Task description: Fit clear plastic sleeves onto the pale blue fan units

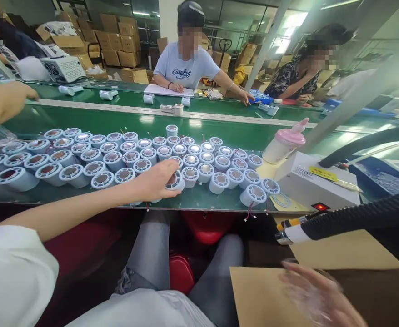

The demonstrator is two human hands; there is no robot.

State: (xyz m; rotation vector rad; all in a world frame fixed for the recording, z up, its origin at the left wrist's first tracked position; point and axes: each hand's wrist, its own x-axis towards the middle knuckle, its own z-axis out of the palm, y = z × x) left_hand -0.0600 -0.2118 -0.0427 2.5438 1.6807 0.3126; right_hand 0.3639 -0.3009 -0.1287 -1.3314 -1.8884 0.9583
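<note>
My left hand [160, 179] reaches out over the green belt [220, 131] and closes on one white round part [175, 181] at the near edge of a big cluster. Several white round parts with metal mesh tops [124, 150] lie in rows across the belt, thin red wires trailing from some. My right hand [317, 295] is low at the bottom right above a brown cardboard sheet [257, 295]. It is smeared by motion, and something clear seems to be at its fingers.
A white box with a red lit switch [317, 188] stands at the right, a pink-capped bottle [284, 145] on it. A black ribbed hose with a nozzle [339, 222] crosses the right. People work across the belt; another person's hand [5, 97] is at left.
</note>
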